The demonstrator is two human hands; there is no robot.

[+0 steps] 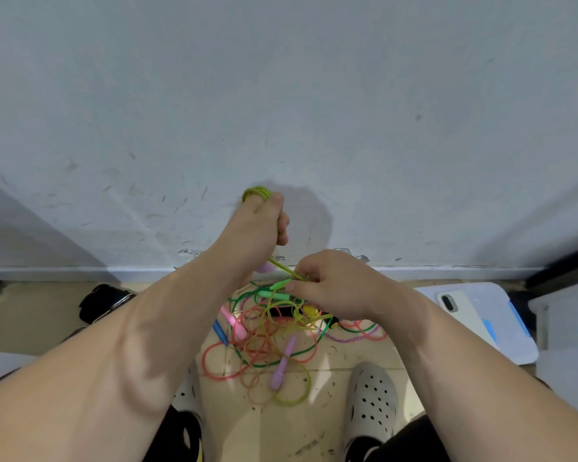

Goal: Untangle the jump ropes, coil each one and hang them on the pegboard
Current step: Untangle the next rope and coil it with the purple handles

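Observation:
My left hand (pixel 264 218) is raised in front of the wall and grips a small coil of yellow-green jump rope (pixel 256 193) wound over its fingers. A strand of that rope (pixel 284 269) runs down to my right hand (pixel 327 281), which pinches it beside a green handle (pixel 274 293). Below both hands a tangle of ropes (pixel 274 341) in red, green, yellow and purple lies on the tiled floor. Pink handles (pixel 236 323), a lilac handle (pixel 282 365) and a blue handle (pixel 220 331) stick out of it. No pegboard is in view.
A white wall (pixel 281 95) fills the upper view, with a skirting board at floor level. A black object (pixel 106 303) lies at the left. At the right, a phone (pixel 461 311) rests on a white lid (pixel 501 325). My feet in perforated clogs (pixel 372 400) stand near the tangle.

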